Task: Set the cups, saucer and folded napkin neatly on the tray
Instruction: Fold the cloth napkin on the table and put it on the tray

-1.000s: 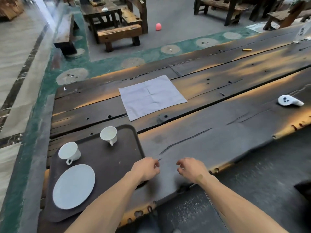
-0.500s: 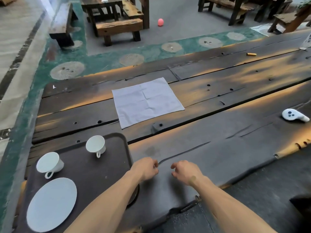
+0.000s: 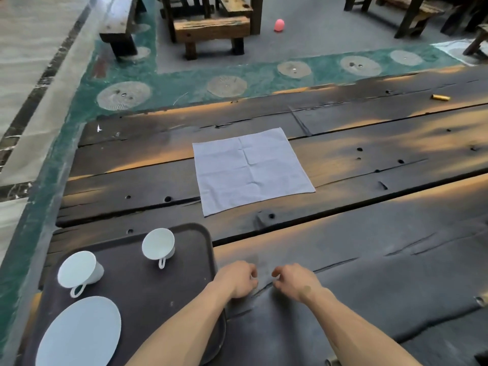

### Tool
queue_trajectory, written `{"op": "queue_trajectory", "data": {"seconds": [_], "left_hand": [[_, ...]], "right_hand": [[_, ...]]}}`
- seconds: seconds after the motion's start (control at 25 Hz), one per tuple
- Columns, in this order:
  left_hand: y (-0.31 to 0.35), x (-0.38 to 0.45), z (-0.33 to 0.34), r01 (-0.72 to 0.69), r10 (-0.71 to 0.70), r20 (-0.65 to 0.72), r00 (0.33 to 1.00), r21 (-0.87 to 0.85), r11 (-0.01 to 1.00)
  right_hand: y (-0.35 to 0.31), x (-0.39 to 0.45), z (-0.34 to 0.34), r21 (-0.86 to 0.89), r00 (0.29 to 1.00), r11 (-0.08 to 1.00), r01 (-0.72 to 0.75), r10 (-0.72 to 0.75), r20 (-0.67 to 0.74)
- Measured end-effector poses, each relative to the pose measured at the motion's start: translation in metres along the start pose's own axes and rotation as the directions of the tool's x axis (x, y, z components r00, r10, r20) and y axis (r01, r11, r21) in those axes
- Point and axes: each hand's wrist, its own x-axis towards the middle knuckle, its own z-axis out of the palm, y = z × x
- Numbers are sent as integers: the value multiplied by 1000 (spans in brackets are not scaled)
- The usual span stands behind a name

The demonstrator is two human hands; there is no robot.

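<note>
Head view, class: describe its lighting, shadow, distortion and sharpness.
Head view: warm orange light streaks the far table planks, while shadow covers its near edge under both hands; wide-angle bending curves the plank lines and stretches the saucer at the corner; the napkin creases look sharp, with slight softness toward the frame edges.

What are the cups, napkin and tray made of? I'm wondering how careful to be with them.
The two cups look like glazed white ceramic: smooth, thin-walled, with loop handles. The napkin is pale woven cloth, lying flat with fold creases. The tray seems matte dark plastic with a rounded moulded rim, though that is less certain.
</note>
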Motion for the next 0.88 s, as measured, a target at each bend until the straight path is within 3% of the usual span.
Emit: {"op": "queue_trajectory", "data": {"seconds": [0.56, 0.88], "left_hand": [[42, 41, -15, 282, -284, -7, 959, -100, 954], [46, 62, -44, 383, -395, -19, 918, -210, 900]], "right_hand": [[70, 61, -60, -195, 970, 950, 244, -242, 39], [114, 95, -125, -262, 960, 926, 272, -279, 10]]}}
